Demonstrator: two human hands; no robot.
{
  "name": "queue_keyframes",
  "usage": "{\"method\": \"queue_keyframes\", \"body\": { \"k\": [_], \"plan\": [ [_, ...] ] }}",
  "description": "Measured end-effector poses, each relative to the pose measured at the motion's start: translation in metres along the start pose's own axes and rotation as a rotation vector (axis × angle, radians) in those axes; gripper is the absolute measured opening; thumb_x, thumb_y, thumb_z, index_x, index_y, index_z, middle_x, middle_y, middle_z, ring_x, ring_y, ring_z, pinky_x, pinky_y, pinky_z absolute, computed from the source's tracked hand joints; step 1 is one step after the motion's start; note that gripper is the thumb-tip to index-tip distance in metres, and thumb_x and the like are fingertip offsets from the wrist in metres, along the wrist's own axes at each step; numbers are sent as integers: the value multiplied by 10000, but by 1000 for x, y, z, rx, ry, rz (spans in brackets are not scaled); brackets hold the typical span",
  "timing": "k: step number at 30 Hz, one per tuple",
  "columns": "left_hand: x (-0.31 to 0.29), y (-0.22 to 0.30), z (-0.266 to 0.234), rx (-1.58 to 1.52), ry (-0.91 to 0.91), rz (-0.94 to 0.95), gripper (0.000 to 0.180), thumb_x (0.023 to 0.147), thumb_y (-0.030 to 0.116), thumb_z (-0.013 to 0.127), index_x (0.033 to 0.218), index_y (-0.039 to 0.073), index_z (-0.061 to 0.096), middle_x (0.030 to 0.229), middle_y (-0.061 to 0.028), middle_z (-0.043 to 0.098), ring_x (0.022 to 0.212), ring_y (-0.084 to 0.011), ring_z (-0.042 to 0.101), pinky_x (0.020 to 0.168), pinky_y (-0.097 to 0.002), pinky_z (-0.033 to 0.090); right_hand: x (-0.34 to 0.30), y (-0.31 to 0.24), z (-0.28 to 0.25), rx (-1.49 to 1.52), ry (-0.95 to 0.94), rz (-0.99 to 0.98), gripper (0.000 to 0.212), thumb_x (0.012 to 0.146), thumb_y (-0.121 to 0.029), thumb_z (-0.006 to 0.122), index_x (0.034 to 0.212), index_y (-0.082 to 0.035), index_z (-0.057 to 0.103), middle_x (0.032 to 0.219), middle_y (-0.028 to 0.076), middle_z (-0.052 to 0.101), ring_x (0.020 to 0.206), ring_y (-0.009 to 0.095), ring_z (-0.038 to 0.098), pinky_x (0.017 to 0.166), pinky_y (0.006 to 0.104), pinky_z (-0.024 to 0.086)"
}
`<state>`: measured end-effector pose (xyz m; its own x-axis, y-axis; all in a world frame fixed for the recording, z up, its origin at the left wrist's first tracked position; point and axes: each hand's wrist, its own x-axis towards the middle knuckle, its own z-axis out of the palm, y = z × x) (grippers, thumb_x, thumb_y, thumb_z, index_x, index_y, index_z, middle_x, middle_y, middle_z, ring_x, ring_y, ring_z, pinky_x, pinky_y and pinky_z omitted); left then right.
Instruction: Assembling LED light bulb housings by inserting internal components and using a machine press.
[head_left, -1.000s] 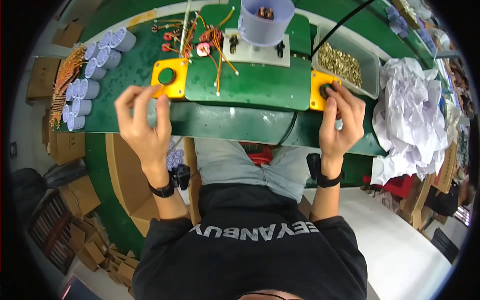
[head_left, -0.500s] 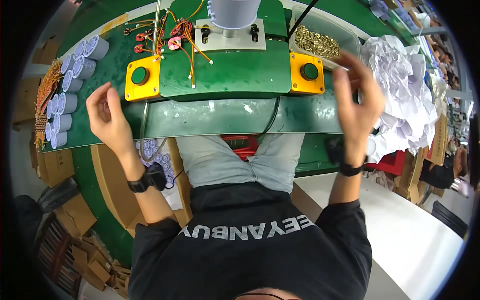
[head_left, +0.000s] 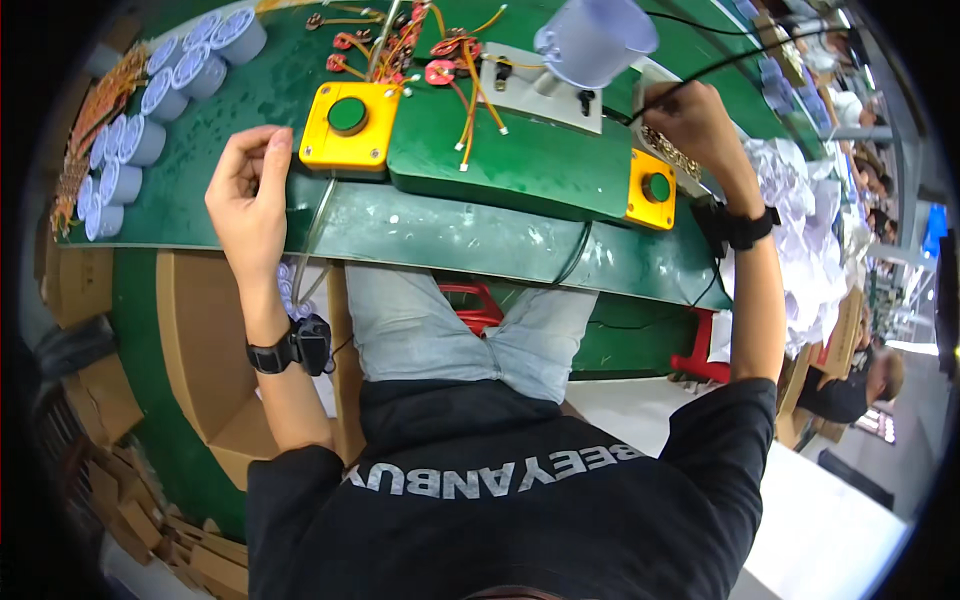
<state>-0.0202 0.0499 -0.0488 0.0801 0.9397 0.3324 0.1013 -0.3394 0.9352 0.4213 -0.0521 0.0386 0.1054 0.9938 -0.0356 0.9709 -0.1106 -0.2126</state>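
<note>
My left hand (head_left: 250,190) is raised over the table's left part, beside a yellow box with a green push button (head_left: 346,117). Its fingers are curled and the thumb tip meets the index finger; anything between them is too small or hidden to make out. At the right, my right hand (head_left: 690,122) reaches down over the clear plastic bin of small brass-coloured parts (head_left: 668,150), its fingertips hidden. Between the hands is a green raised block (head_left: 500,170), bearing a metal plate (head_left: 540,98) and a pale lilac plastic cup (head_left: 592,45) on a post.
Pale lilac cups (head_left: 140,142) and bundled orange wires (head_left: 92,140) line the table's left side. Red discs with wires (head_left: 455,58) lie on the block. A second yellow button box (head_left: 652,190) stands right, near crumpled white paper (head_left: 800,240). A cardboard box (head_left: 205,340) sits below left.
My right hand has moved forward and inward over the bin of brass parts. My left hand's thumb and index finger have come together. The view has tilted and shifted.
</note>
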Motion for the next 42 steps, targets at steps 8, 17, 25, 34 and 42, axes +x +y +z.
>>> {"method": "queue_keyframes", "body": {
  "k": [8, 17, 25, 34, 42],
  "plan": [
    [-6, -2, -7, 36, -15, -21, 120, 990, 88, 689, 1024, -27, 681, 870, 17, 654, 764, -19, 563, 683, -173, 435, -49, -11, -51, 24, 205, 49, 211, 953, -113, 688, 1117, -4, 761, 931, 112, 782, 756, 111, 700, 687, 264, 542],
    [-6, 3, -2, 64, 24, -29, 122, 996, 105, 689, 1016, -15, 688, 848, 23, 654, 753, -12, 558, 667, -171, 429, -55, -108, -94, 395, 335, -105, 189, 949, -47, 721, 1132, -3, 743, 1106, 86, 763, 934, 112, 684, 727, 210, 511],
    [-5, 0, -2, 97, -58, 2, 121, 996, 106, 687, 1011, -14, 690, 847, 21, 666, 736, -12, 561, 649, -174, 432, 1, -143, -93, 167, 280, -114, 328, 817, -365, 858, 791, -55, 753, 982, 60, 708, 841, 173, 708, 654, 334, 589],
    [-3, 5, 3, 81, -20, -5, 91, 985, 68, 688, 1015, -18, 685, 796, 36, 648, 711, -9, 540, 641, -167, 421, 3, -157, -96, 139, 185, -112, 255, 836, -272, 826, 722, -64, 731, 907, 62, 709, 725, 137, 655, 566, 244, 452],
    [-11, 16, 11, 159, -61, 461, 435, 976, 420, 676, 1181, 38, 714, 1185, -90, 538, 866, -135, 527, 780, -297, 463, -31, -110, -94, 129, 335, -327, 118, 982, -146, 682, 1017, -39, 716, 1002, 52, 719, 859, 97, 645, 670, 226, 469]
  ]
}}
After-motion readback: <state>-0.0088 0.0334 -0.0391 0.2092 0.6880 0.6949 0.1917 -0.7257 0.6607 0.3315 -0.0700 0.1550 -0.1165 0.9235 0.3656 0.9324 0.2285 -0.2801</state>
